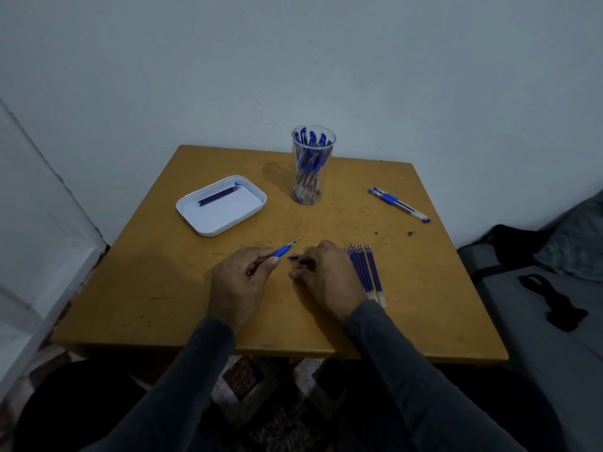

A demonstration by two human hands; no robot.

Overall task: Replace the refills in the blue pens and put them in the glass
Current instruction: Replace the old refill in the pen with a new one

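Wall corner at far left, pale, running down toward the floor.

White tray [222, 220] on the left half of the table [163, 288], tilted a little to the table edge. Used refills [219, 195], dark, lie together along the tray's far side; count unclear.

Left hand [238, 282] over the near middle of the table, fingers curled, thumb and forefinger pinching a pen [283, 251] by the barrel behind its blue grip. Tip bare, pointing up and away to the right. No cap on it.

Right hand [326, 275] just beside the left, knuckles up, fingers curled under. A small blue piece [293, 257] shows at its fingertips, seemingly pinched; what it is I cannot tell.

Glass [311, 166] upright near the far edge, centre-right, holding a bunch of capped blue pens, caps up.

New refills [365, 272] lie in a close row just right of the right hand, partly hidden by it, tips pointing away.

Two pens [398, 203] lie side by side near the far right edge, well apart from the glass.

Far right, off the table: a grey surface with a black strap [551, 305] on it.
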